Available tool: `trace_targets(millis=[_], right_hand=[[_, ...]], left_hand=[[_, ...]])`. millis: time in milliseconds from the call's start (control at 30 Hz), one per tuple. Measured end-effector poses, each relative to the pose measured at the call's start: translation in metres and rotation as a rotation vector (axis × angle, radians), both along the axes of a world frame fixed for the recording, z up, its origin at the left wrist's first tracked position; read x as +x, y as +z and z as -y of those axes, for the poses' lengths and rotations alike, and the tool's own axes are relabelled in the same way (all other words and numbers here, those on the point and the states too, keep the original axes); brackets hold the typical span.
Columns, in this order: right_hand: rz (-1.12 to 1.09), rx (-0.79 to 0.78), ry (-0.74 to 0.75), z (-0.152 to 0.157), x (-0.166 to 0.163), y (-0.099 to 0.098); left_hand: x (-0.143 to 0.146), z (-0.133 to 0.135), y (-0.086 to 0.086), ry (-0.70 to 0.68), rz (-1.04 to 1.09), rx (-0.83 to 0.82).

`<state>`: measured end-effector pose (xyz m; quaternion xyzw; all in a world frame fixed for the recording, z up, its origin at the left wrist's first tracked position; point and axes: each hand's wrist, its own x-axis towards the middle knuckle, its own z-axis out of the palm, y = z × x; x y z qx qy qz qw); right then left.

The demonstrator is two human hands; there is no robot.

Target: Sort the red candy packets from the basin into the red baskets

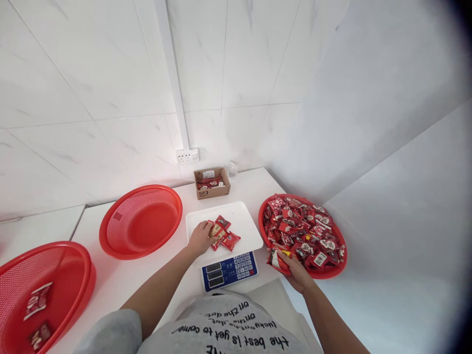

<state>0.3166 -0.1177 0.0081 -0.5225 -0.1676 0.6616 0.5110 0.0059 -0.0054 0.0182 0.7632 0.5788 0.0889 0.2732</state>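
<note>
My left hand (201,238) rests on the white tray of a scale (243,219), its fingers closed on one of several small red snack packets (224,235) lying there. The scale's blue keypad and displays (229,270) face me. My right hand (295,270) grips a few red packets (277,259) at the near rim of a red basket (334,272), which is heaped with many more red and white packets (304,228).
An empty red mesh basket (142,221) sits left of the scale. A second red basket (44,290) at far left holds a few packets. A small cardboard box (212,183) with packets, a glass (232,168) and a wall socket (187,156) lie behind.
</note>
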Motion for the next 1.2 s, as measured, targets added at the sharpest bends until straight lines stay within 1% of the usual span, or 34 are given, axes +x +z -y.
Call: trace_targets(millis=[133,267,467,567,733,833,1067,1200], right_hand=[[-0.003,-0.001,-0.003,0.001,0.000,0.000],[0.000,-0.013,0.001,0.001,-0.001,0.000],[-0.005,0.009,0.006,0.000,-0.001,0.001],[-0.002,0.020,0.004,0.000,-0.001,0.000],[-0.001,0.018,0.012,0.000,-0.001,0.000],[-0.005,0.011,0.012,0.000,-0.001,0.001],[-0.012,0.008,0.002,0.000,-0.002,0.002],[-0.007,0.011,-0.006,0.001,-0.002,0.001]], left_hand=[[-0.003,0.003,-0.003,0.027,0.007,0.010],[0.004,0.005,-0.004,0.051,-0.029,0.046],[0.014,0.003,0.005,0.008,-0.015,-0.027],[0.014,0.003,0.007,0.027,0.023,-0.043],[0.007,0.005,0.004,0.082,0.084,-0.058],[0.001,0.005,0.003,0.143,0.162,-0.047],[-0.012,-0.001,0.009,0.392,0.275,-0.021],[-0.018,-0.004,0.012,0.499,0.398,-0.048]])
